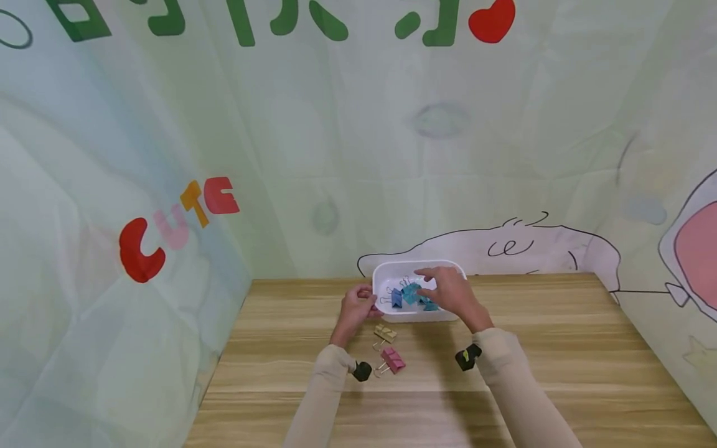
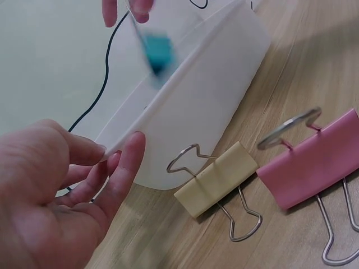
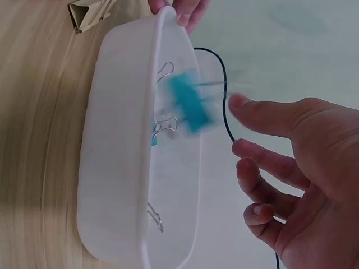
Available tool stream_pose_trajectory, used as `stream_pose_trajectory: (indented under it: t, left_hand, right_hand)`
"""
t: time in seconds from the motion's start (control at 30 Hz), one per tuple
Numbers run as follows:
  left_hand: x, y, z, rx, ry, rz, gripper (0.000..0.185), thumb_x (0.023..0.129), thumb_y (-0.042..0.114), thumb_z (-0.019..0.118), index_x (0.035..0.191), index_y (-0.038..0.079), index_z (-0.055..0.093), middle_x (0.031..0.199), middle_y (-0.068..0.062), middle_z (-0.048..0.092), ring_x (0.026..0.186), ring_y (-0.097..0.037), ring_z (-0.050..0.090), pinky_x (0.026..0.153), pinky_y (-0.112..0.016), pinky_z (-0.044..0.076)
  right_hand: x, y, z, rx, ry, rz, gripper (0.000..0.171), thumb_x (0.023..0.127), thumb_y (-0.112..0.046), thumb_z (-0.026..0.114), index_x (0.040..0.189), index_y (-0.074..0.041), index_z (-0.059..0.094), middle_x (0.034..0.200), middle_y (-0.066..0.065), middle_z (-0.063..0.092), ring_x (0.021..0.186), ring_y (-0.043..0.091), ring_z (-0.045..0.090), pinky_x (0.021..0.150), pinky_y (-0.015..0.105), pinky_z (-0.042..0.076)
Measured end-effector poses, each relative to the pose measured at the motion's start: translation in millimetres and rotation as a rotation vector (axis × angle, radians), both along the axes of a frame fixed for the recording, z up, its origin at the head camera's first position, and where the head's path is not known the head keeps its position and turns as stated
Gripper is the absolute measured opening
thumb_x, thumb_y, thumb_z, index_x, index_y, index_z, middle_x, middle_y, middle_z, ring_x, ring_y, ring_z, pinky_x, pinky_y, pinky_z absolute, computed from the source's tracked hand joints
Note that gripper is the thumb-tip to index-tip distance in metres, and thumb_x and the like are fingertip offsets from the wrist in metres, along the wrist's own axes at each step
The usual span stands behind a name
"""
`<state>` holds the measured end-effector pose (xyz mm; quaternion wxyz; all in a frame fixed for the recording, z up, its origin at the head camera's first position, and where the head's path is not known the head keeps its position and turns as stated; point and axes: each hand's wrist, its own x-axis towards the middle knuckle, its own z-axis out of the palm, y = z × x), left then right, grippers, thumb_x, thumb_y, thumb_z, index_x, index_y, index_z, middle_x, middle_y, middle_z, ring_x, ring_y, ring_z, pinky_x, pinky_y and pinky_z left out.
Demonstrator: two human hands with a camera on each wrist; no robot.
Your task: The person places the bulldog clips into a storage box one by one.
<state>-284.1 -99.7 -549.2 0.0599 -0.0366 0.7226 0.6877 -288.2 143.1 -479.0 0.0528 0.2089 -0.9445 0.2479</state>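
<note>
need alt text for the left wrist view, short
A left hand grips the rim of a white plastic tub on a wooden table. A yellow binder clip and a pink binder clip lie beside the tub; a blurred teal clip hangs above it.

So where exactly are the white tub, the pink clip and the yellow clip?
white tub (image 1: 386, 271): head view, on its far left rim.
pink clip (image 2: 311, 165): left wrist view, on its pink body.
yellow clip (image 2: 216, 178): left wrist view, on its yellow body.
</note>
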Motion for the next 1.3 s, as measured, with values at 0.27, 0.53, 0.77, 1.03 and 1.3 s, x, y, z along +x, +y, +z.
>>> stream_pose_trajectory:
  t: [0.27, 0.53, 0.77, 1.03, 1.3]
  left_hand:
    - [-3.2, 0, -4.2, -0.008, -0.006, 0.013, 0.033, 0.104, -0.001, 0.057, 0.136, -0.010, 0.053, 0.114, -0.021, 0.059, 0.074, -0.019, 0.068, 0.072, -0.033, 0.068]
    - [-4.4, -1, -5.1, -0.009, -0.006, 0.005, 0.034, 0.104, 0.000, 0.057, 0.137, -0.011, 0.052, 0.117, -0.024, 0.058, 0.078, -0.022, 0.069, 0.079, -0.040, 0.068]
    - [-3.7, 1, -5.9, -0.003, 0.000, 0.004, 0.034, 0.104, -0.001, 0.057, 0.136, -0.012, 0.052, 0.116, -0.025, 0.058, 0.082, -0.028, 0.069, 0.081, -0.043, 0.067]
    - [-2.4, 0, -3.6, 0.009, 0.011, 0.002, 0.033, 0.104, -0.002, 0.056, 0.135, -0.013, 0.051, 0.120, -0.031, 0.057, 0.078, -0.024, 0.069, 0.082, -0.046, 0.067]
    - [-2.5, 1, -2.2, 0.001, 0.001, 0.010, 0.034, 0.104, -0.002, 0.058, 0.135, -0.013, 0.051, 0.112, -0.022, 0.058, 0.078, -0.025, 0.069, 0.077, -0.040, 0.068]
  right_hand:
    - [11.5, 4, -4.3, -0.005, -0.096, -0.004, 0.053, 0.091, -0.021, 0.083, 0.139, -0.008, 0.065, 0.126, 0.017, 0.068, 0.116, 0.036, 0.063, 0.101, 0.057, 0.056]
    - [33.1, -4, -13.1, -0.005, -0.097, 0.055, 0.051, 0.092, -0.027, 0.081, 0.137, -0.009, 0.067, 0.130, 0.018, 0.067, 0.120, 0.039, 0.060, 0.105, 0.061, 0.052]
    - [54.6, -11, -28.6, -0.045, -0.061, 0.171, 0.048, 0.091, -0.024, 0.082, 0.132, -0.005, 0.068, 0.120, 0.018, 0.071, 0.111, 0.036, 0.067, 0.098, 0.055, 0.058]
    - [79.6, -19, -54.8, -0.057, -0.127, 0.245, 0.047, 0.091, -0.023, 0.082, 0.133, -0.006, 0.068, 0.119, 0.015, 0.072, 0.108, 0.034, 0.067, 0.095, 0.054, 0.059]
    - [99.9, -28, -74.1, 0.008, -0.127, 0.258, 0.059, 0.083, -0.034, 0.088, 0.133, -0.009, 0.068, 0.116, 0.010, 0.071, 0.104, 0.026, 0.066, 0.090, 0.048, 0.061]
